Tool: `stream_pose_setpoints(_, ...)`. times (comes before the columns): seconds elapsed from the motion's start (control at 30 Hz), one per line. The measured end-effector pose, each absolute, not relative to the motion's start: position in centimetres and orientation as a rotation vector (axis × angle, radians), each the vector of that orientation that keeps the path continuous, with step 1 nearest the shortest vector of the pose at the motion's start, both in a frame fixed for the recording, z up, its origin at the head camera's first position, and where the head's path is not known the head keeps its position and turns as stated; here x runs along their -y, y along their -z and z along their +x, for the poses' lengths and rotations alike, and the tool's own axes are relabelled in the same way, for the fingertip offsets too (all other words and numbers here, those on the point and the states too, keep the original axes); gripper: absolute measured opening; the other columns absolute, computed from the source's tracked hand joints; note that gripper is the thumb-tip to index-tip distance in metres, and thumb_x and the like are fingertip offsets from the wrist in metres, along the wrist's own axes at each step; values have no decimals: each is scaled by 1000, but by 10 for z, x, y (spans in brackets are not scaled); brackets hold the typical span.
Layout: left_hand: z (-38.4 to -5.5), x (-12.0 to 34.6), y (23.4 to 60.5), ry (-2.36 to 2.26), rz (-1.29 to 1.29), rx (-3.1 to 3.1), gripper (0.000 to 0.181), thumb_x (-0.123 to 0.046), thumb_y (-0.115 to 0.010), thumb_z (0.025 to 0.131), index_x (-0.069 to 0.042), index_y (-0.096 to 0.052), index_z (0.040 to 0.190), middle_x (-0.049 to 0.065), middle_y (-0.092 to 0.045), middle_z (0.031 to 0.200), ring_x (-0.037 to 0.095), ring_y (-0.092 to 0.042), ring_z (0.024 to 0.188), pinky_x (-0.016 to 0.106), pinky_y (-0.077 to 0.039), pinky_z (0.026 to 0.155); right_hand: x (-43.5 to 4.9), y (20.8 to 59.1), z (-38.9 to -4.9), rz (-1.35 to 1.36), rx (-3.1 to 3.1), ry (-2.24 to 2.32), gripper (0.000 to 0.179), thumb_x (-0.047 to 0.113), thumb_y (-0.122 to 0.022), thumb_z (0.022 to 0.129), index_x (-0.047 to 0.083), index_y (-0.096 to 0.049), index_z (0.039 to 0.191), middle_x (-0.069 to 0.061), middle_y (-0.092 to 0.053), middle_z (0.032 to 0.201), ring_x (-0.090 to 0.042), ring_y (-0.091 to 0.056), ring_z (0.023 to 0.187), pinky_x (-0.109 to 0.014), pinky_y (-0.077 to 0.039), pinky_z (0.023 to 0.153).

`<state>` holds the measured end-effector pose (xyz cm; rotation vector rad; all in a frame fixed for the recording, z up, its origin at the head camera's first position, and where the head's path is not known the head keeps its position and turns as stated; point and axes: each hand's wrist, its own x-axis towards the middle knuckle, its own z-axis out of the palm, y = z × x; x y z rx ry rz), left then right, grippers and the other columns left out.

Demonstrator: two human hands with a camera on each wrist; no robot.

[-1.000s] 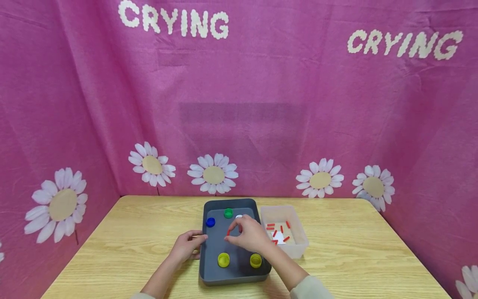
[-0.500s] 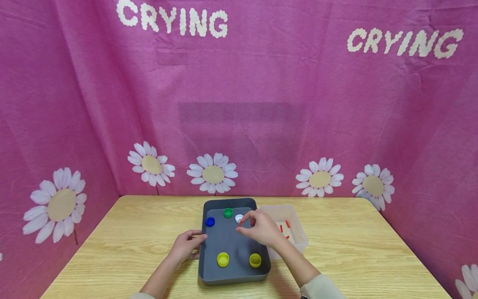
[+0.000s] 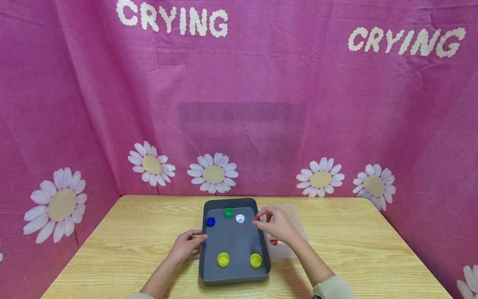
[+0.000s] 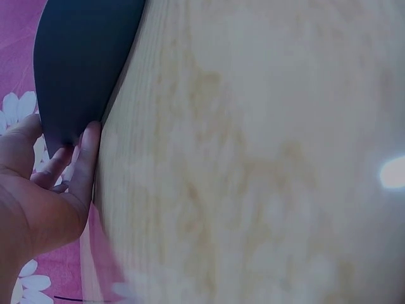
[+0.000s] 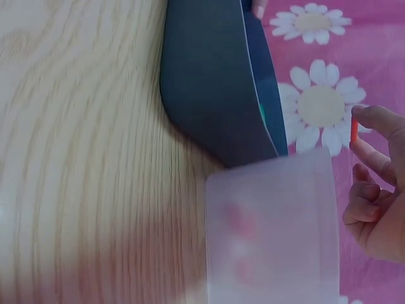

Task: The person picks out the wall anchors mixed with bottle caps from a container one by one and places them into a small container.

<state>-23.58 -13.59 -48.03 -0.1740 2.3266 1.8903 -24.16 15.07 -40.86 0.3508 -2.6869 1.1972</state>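
Note:
My right hand [image 3: 279,226] pinches a small red stick [image 5: 354,129] by its ends between thumb and index finger. It is above the right rim of the dark grey tray [image 3: 235,236], partly over the clear plastic box [image 3: 297,222]. My left hand [image 3: 186,244] holds the tray's left wall, thumb at the rim and fingers [image 4: 88,152] against the outside. In the tray sit a blue cap [image 3: 210,221], a green cap [image 3: 228,212], a white cap [image 3: 240,219] and two yellow caps, one left [image 3: 223,260] and one right [image 3: 255,261].
Red sticks [image 3: 274,241] lie in the plastic box, mostly hidden behind my right hand. The box stands against the tray's right side on a wooden table [image 3: 354,249]. A pink curtain [image 3: 239,137] with daisies hangs behind the table.
My right hand has moved right with the red stick, from over the tray's middle to its right rim. The white cap has come into full view. My left hand stays in place.

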Motion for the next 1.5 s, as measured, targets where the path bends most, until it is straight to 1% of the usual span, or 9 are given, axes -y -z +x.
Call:
stream_pose_setpoints(0.13,-235,136,480,-1896,-177,-2325,48,-25,-66,87,3,-54,124,9,-55,87,15,-57,74,30,-57,60,-163,411,-244,322,2675,-1185,21,23,-78,73,11,-69,88,1,-48,65,-9,-42,54,-20,-34,46)
stream_pose_setpoints(0.3,-234,135,478,-1892,-175,-2330,47,-24,-66,87,3,-54,124,9,-55,87,15,-57,73,30,-57,59,-175,413,-243,268,2689,-1195,20,22,-77,74,9,-68,87,-1,-47,67,-11,-41,61,-21,-34,47)
stream_pose_setpoints(0.4,-234,135,478,-1885,-180,-2330,47,-25,-65,88,3,-54,124,9,-56,88,15,-58,74,30,-57,60,-180,415,-243,235,2708,-1208,21,21,-77,75,7,-67,88,-1,-47,68,-12,-42,62,-22,-35,49)
stream_pose_setpoints(0.53,-235,136,479,-1882,-180,-2326,49,-25,-65,88,3,-53,125,10,-56,89,15,-58,75,30,-57,61,-185,419,-244,205,2738,-1208,21,20,-76,76,7,-67,90,-1,-47,66,-12,-42,58,-22,-35,50)
stream_pose_setpoints(0.7,-235,136,480,-1880,-176,-2328,50,-26,-66,87,4,-53,125,10,-56,89,15,-58,74,30,-57,61,-187,424,-245,192,2765,-1215,21,18,-76,75,6,-67,91,-1,-47,62,-12,-43,53,-22,-36,47)
stream_pose_setpoints(1.13,-236,137,482,-1874,-186,-2333,48,-25,-65,87,3,-54,125,9,-56,88,15,-58,74,30,-57,60,-184,426,-248,236,2789,-1179,23,14,-75,75,2,-67,93,-2,-48,63,-12,-43,57,-23,-37,48)
stream_pose_setpoints(1.3,-237,137,481,-1863,-185,-2337,49,-27,-65,87,3,-54,125,10,-58,90,15,-58,76,29,-57,61,-182,428,-249,206,2815,-1178,23,14,-74,76,2,-67,94,-3,-48,64,-13,-43,57,-24,-37,47)
stream_pose_setpoints(1.5,-237,137,480,-1867,-178,-2331,47,-26,-65,87,2,-54,124,9,-56,88,15,-58,74,30,-57,60,-180,430,-250,173,2851,-1171,21,12,-72,78,2,-67,96,-3,-47,62,-12,-42,48,-24,-36,44)
